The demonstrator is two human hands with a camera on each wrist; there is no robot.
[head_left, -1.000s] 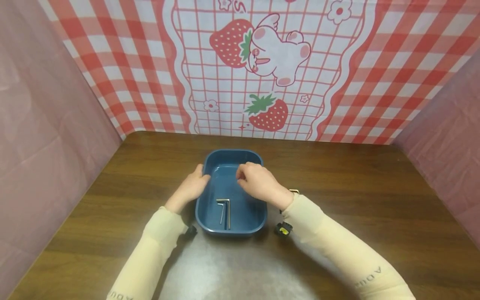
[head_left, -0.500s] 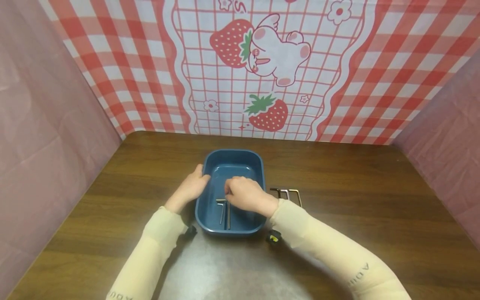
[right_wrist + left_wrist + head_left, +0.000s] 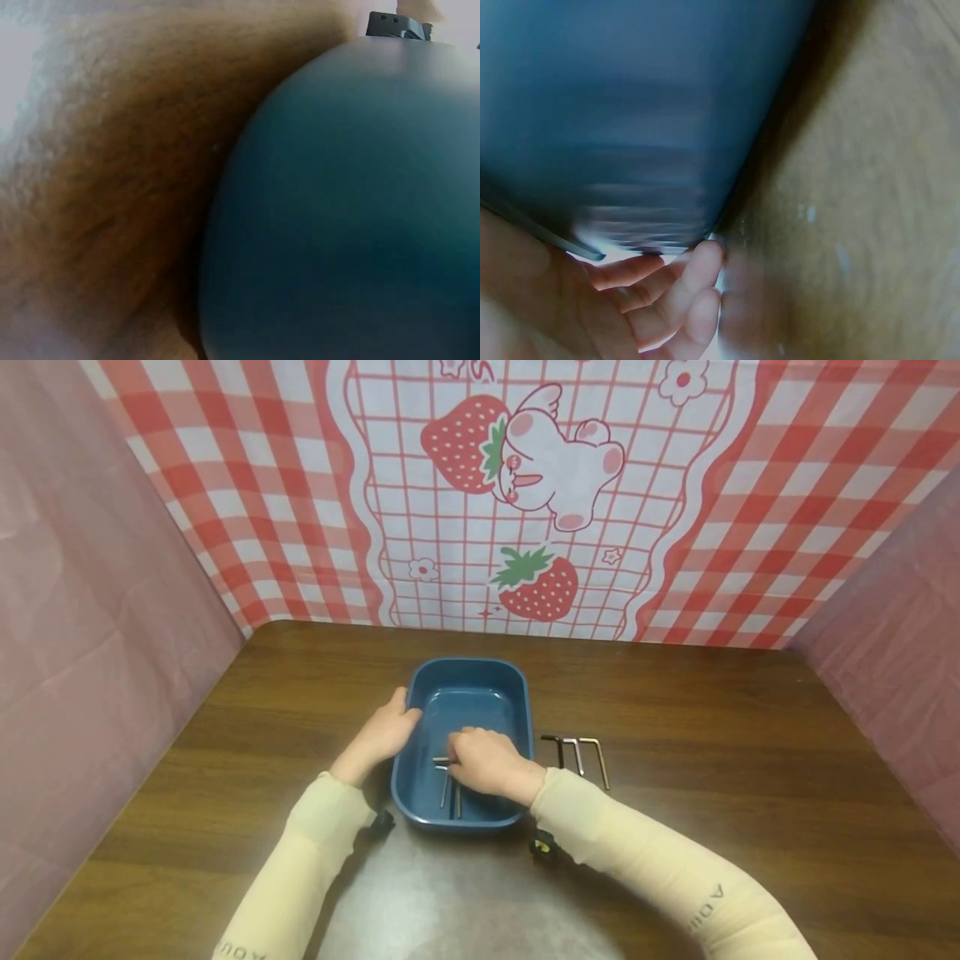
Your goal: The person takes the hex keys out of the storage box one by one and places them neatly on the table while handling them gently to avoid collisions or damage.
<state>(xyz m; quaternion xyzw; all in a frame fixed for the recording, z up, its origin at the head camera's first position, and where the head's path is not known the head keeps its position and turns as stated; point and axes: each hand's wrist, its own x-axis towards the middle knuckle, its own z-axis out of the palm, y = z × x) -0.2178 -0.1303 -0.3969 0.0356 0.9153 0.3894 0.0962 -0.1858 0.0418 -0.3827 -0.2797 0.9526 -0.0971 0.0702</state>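
Note:
A deep blue plastic box [image 3: 468, 672] stands on the table, with two L-shaped hex keys on its floor: a larger hex key [image 3: 459, 802] and a thinner silver hex key [image 3: 444, 789]. My left hand [image 3: 382, 731] holds the box by its left wall, thumb at the rim; in the left wrist view its fingers [image 3: 671, 296] lie along the outside. My right hand [image 3: 487, 762] reaches down inside with curled fingers, right over the bend of the larger hex key. Its fingertips are hidden, so whether they pinch the key does not show.
Right of the box, a dark hex key [image 3: 560, 752], a silver-pink hex key [image 3: 577, 756] and a brassy hex key [image 3: 602, 764] lie side by side on the wooden table [image 3: 697, 727]. A red-and-white checked cloth [image 3: 285, 485] hangs behind the table.
My right hand has moved down and toward me inside the box, onto the larger hex key. The hex keys at the right came into sight. My left hand has stayed put.

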